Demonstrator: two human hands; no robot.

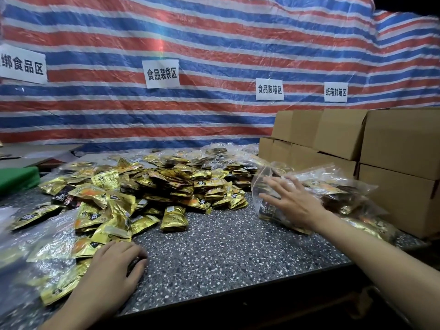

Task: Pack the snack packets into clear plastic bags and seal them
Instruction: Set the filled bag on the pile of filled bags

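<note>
On the speckled worktop (226, 246) a loose heap of gold snack packets (166, 184) spreads from the middle to the left edge, some lying under crumpled clear plastic (47, 234). The right hand (292, 201) lies flat with fingers spread on a filled clear bag (333, 194), just in front of stacked cardboard boxes (392, 148). The left hand (116, 265) rests beside the near packets, fingers bent with tips on the worktop; whether it holds anything cannot be told. A striped tarpaulin (214, 44) with paper signs (162, 73) hangs behind.

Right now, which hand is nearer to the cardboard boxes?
Right. The right hand touches a filled clear bag beside the cardboard boxes; the left hand lies far across the table.
</note>
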